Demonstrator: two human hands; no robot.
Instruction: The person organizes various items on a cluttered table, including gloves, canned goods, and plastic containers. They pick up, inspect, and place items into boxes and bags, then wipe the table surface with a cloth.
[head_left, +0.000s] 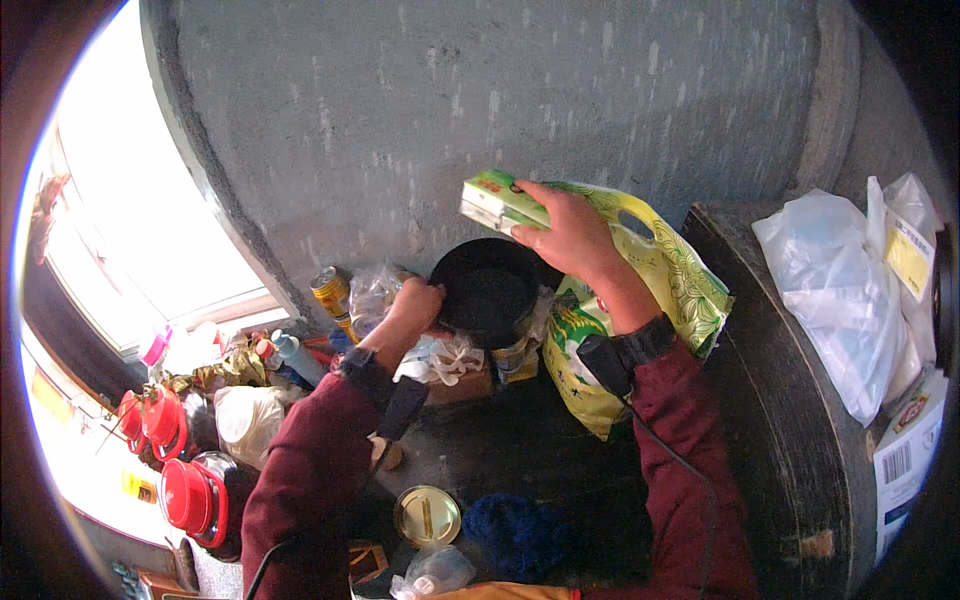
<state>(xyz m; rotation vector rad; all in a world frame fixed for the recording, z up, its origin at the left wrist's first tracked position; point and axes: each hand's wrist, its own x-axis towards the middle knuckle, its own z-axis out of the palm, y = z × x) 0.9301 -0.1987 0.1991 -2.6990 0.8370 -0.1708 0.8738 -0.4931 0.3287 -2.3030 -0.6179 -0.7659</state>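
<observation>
My right hand is raised near the wall, its thumb and fingers around a small green and white box. Below and left of it, my left hand pinches the left rim of a round black pan. The pan is tipped so that its dark inside faces me. Behind my right wrist stands a yellow and green plastic bag with a cut-out handle. Crumpled white gloves or tissue lie just below my left hand, on a cardboard box.
A gold can stands by the wall. Several red-lidded jars line the window side. A round metal lid and dark blue mesh lie on the dark tabletop. White plastic bags sit at right.
</observation>
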